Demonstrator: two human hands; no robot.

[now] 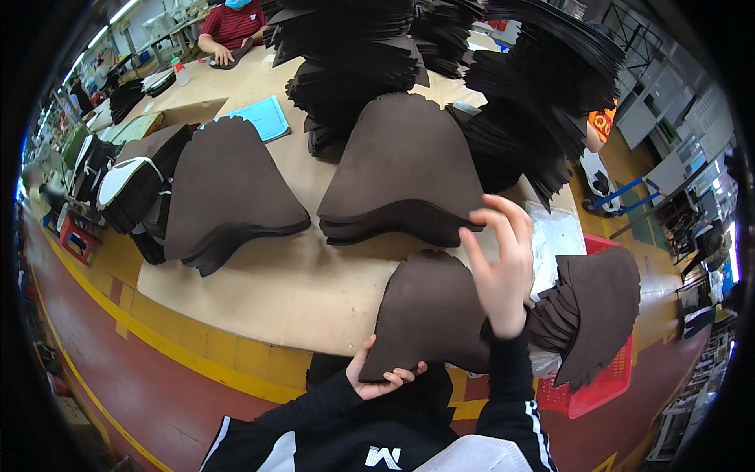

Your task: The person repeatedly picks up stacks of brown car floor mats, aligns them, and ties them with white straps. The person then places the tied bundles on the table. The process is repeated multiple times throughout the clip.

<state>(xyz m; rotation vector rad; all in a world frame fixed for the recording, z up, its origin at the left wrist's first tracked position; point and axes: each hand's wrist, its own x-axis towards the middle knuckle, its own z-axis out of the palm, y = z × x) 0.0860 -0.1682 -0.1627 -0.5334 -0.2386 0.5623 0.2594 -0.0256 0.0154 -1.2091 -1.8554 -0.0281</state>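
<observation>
My left hand point(381, 374) grips the lower left corner of a dark brown bell-shaped panel point(429, 307), thumb above and fingertips curled at the edge. The panel is held over the table's front edge, its right part hidden behind my right arm. My right hand point(503, 256) is raised with fingers apart, close to the right corner of the middle stack of brown panels point(405, 161). Whether its fingertips touch that stack I cannot tell. Another stack of similar panels point(228, 181) lies to the left. More panels point(602, 315) are fanned out at the right.
Tall piles of dark panels point(350, 71) point(543, 86) rise at the back of the table point(259, 291). A red crate point(582, 393) sits beneath the right-hand panels. A blue sheet point(267, 118) and tied bundles point(130, 185) lie left. A co-worker point(234, 31) works across the table.
</observation>
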